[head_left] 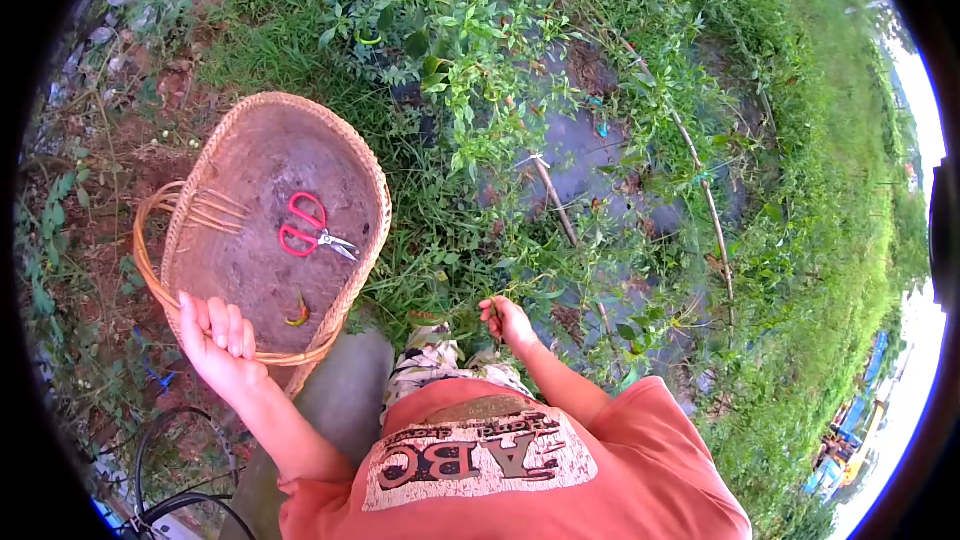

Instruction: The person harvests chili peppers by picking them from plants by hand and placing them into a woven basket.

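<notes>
I am seeing the left hand (218, 340) closing around the rim of a woven basket (250, 150) at about seven o'clock in the view, fingers curling over the edge. Inside the basket, red-handled scissors (312, 230) are lying near the middle, and a single chili pepper (299, 312) is resting toward the near rim. The right hand (508, 323) is reaching into the pepper plants (480, 70) just below centre, fingers pinching; leaves are hiding what it grips, so I cannot tell. The fisheye border is cutting off the corners, and the orange shirt (620, 460) is blocking the ground at six o'clock.
</notes>
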Demonstrator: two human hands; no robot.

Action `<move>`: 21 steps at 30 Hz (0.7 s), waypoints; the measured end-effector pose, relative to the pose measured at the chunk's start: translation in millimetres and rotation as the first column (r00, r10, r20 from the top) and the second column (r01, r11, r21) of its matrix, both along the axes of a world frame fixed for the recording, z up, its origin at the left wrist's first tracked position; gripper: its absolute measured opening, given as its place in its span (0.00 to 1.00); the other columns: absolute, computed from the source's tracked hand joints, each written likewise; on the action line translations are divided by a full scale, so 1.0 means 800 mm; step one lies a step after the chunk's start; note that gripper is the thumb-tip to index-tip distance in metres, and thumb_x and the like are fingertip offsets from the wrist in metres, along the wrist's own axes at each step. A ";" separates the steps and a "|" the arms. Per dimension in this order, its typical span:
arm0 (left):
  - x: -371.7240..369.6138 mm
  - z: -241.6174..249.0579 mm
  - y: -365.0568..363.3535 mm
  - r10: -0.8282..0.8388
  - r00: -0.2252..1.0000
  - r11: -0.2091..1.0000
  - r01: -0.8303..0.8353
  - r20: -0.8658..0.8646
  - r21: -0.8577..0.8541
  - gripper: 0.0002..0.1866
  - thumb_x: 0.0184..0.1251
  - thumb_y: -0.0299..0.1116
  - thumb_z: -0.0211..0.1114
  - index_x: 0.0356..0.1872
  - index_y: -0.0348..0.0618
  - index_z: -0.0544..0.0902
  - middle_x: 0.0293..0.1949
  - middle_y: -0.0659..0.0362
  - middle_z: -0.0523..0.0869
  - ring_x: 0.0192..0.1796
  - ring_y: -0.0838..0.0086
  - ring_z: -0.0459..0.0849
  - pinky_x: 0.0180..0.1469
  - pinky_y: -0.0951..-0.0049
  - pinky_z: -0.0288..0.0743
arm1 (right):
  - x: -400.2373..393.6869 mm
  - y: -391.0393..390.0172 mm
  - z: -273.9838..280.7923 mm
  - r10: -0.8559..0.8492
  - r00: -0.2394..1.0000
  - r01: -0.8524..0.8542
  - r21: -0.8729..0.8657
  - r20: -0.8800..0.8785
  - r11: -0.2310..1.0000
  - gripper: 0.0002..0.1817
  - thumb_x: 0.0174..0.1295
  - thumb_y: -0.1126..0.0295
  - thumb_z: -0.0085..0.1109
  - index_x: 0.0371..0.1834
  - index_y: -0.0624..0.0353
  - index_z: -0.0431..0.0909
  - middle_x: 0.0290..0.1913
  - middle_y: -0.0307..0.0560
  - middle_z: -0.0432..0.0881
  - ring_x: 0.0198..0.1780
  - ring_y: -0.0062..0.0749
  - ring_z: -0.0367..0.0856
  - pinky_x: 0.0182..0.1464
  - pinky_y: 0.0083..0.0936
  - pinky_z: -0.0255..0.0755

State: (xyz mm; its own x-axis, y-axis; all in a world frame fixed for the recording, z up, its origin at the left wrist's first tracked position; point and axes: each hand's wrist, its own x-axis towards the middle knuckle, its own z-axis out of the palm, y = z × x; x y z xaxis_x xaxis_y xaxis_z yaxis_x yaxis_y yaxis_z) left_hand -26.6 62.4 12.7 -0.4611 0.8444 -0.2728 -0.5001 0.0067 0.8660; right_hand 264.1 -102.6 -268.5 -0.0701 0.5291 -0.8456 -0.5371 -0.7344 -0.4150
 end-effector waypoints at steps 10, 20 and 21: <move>0.007 -0.020 -0.002 -0.103 0.984 0.988 0.084 -0.147 -0.128 0.21 0.67 0.43 0.52 0.15 0.53 0.59 0.09 0.69 0.56 0.08 0.86 0.50 0.06 0.84 0.42 | 0.002 -0.025 0.012 0.367 0.864 -0.402 0.034 0.344 0.915 0.17 0.62 0.59 0.48 0.31 0.63 0.77 0.24 0.40 0.78 0.26 0.22 0.74 0.32 0.20 0.71; 0.024 -0.021 0.022 -0.275 0.948 0.918 0.209 -0.162 -0.336 0.23 0.68 0.45 0.51 0.14 0.52 0.58 0.08 0.70 0.55 0.07 0.86 0.50 0.06 0.84 0.39 | 0.007 -0.012 0.008 0.346 0.800 -0.383 -0.028 0.491 0.923 0.15 0.52 0.60 0.53 0.33 0.58 0.82 0.25 0.47 0.81 0.29 0.28 0.78 0.39 0.25 0.71; 0.022 -0.018 0.025 -0.295 0.943 0.902 0.222 -0.155 -0.370 0.23 0.67 0.44 0.52 0.14 0.52 0.58 0.08 0.70 0.55 0.07 0.85 0.50 0.06 0.84 0.39 | 0.005 -0.009 0.014 0.353 0.806 -0.383 -0.038 0.474 0.923 0.13 0.54 0.63 0.52 0.32 0.60 0.83 0.27 0.42 0.82 0.29 0.22 0.75 0.37 0.22 0.69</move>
